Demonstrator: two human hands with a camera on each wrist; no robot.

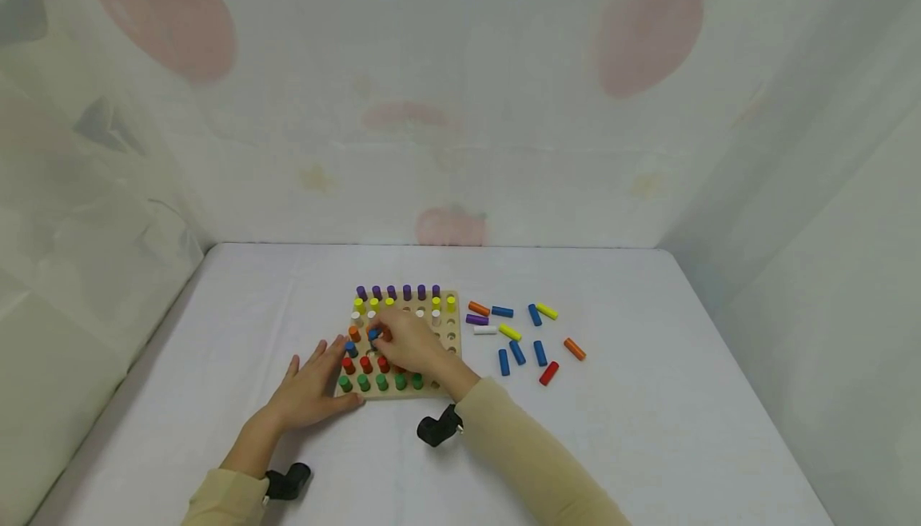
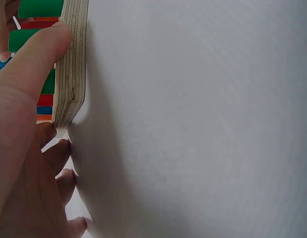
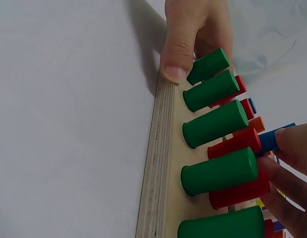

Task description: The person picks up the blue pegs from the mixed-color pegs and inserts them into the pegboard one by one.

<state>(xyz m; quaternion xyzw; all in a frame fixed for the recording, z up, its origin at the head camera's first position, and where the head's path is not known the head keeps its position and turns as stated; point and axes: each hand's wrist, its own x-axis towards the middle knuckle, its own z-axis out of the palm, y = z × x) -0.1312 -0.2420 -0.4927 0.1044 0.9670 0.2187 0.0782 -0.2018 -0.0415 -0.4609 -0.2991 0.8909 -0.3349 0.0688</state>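
A wooden pegboard (image 1: 456, 328) lies on the table with rows of upright coloured pegs. My right hand (image 1: 410, 342) pinches a blue peg (image 3: 270, 141) between thumb and fingers, over the blue row at the board's left part. In that row stands another blue peg (image 1: 351, 348). My left hand (image 1: 305, 395) rests at the front left corner with fingers spread, its thumb (image 2: 54, 42) pressing the front edge. Green pegs (image 3: 218, 171) line the front row, red ones (image 1: 365, 364) behind them. My right hand hides some middle holes.
Loose pegs in several colours lie right of the board, among them a red peg (image 1: 549, 373), an orange peg (image 1: 574, 349) and a yellow peg (image 1: 547, 311). A white cloth (image 1: 647, 430) covers the table, and patterned curtains (image 1: 460, 150) surround it.
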